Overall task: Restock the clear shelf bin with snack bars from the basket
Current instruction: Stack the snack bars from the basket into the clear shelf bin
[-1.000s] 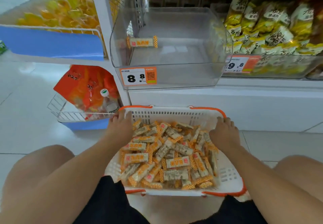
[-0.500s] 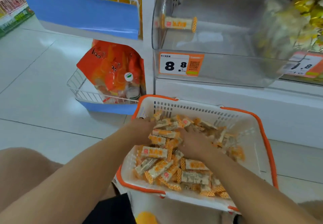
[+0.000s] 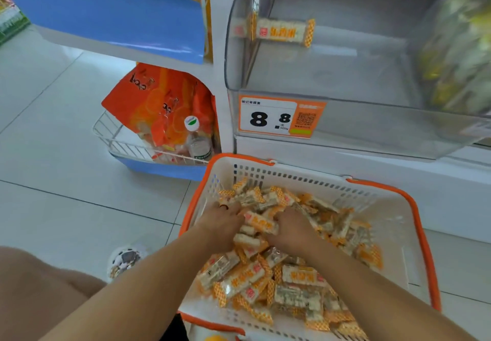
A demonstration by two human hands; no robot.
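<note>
Your left hand point(image 3: 221, 219) and right hand point(image 3: 292, 227) are cupped together, closing around a clump of snack bars point(image 3: 259, 223) in the basket point(image 3: 393, 207). Light, slippery wrappers: scoop from underneath. The clear bin point(image 3: 358, 80) holds one bar.

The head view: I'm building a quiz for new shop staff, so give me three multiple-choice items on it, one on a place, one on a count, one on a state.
1. Where are both hands?
A. In the basket's bar pile
B. Inside the clear bin
C. On the floor

2. How many snack bars lie in the clear bin?
A. None
B. One
C. A dozen

3. How full is the basket?
A. Empty
B. Holding two bars
C. Heaped with many bars

Key: 1 A, the left hand and right hand are dug into the bars in the basket. 2 B, a single bar lies at the back of the clear bin. 3 C, wrapped snack bars cover most of its floor.
</note>
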